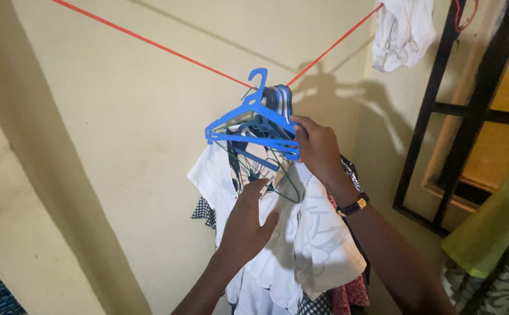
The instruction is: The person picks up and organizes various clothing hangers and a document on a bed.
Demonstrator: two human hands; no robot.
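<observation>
Hangers [254, 125], blue plastic, bunched together on a red line [149, 42] strung across a pale yellow wall [120, 146]. Nearest hanger tilted, its hook [258, 77] standing above the line, apparently not caught on it. Right hand [318, 149] raised at the right end of the bunch, fingers curled around that hanger's lower bar, gripping it. Left hand [248, 224] lower down, fingers spread wide, flat against a white shirt [318, 245] hanging beneath the hangers, holding nothing. Wristwatch [353, 205] on the right wrist. More clothes behind the shirt: checked cloth [203, 211] at the left, red patterned cloth [348, 294] at the bottom. White garment [403, 32] draped on the line at top right, beside a dark window frame [441, 111].

Risks, as judged from here: loose hanger dropping if the grip slackens, with no hook on the line to catch it. Hooks packed tight, so a tug on one likely to drag neighbours along or tangle them. Shirt liable to slide off if jolted. Line sagging at the bunch under the load; a hard downward pull possibly straining it further.
</observation>
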